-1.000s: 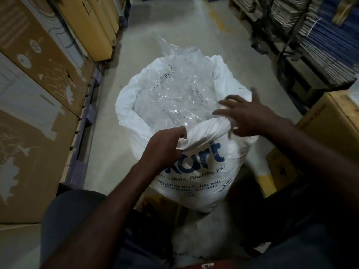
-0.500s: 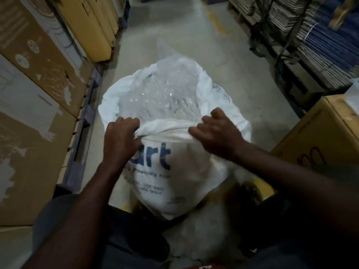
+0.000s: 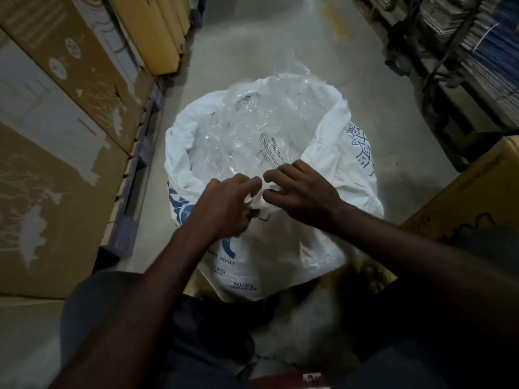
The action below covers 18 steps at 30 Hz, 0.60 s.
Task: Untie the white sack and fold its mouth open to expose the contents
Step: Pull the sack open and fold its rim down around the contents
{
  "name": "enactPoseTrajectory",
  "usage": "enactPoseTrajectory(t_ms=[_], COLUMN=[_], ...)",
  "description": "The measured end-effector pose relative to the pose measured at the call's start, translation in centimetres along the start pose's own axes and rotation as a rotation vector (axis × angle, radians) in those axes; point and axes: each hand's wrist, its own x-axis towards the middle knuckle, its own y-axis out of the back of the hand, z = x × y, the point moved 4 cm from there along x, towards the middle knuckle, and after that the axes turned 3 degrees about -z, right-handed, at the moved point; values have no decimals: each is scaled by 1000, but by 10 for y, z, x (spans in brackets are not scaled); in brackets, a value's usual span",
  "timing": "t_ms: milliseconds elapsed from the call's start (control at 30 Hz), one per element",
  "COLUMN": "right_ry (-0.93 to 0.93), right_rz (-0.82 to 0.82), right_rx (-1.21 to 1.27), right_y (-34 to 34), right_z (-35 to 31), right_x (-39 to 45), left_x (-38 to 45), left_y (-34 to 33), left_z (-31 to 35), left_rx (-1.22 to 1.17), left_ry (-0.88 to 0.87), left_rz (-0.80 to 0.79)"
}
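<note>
The white sack (image 3: 283,248) with blue print stands on the floor in front of me, its mouth wide open and its rim rolled outward. Crumpled clear plastic (image 3: 252,127) fills the inside and pokes above the far rim. My left hand (image 3: 224,203) and my right hand (image 3: 300,189) meet at the near rim, fingers curled, each pinching the white fabric fold between them. No tie is visible on the sack.
Large cardboard boxes (image 3: 56,136) on a blue pallet (image 3: 134,175) line the left. Shelves of stacked flat cartons (image 3: 477,51) run along the right, and a yellow-brown box (image 3: 471,197) sits at my right. A concrete aisle floor (image 3: 252,46) stretches ahead.
The sack has turned, so its blue logo now faces left. My hands, apart on the near rim before, have come together at the rim's middle.
</note>
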Motion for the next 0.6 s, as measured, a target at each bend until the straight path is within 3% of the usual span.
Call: enactPoseTrajectory(t_ms=[67,233,400,467,600], right_ry=[-4,-66,-251,-318,-255], right_rz=[-63,-407,-347,-414,-573], right_rx=[13,208,462,528,376], right_y=[-1,11,47,43,18], right_z=[-3,11,52,73,90], right_x=[-4,-16,-24,-35,-49], left_x=[2,1,-12,-17,-16], left_y=[1,4,9,9,7], left_z=[4,13,8,6,2], left_rx=[-30,68,186,238,232], left_ry=[57,58,25,-14,8], left_rz=[37,149,327,395,406])
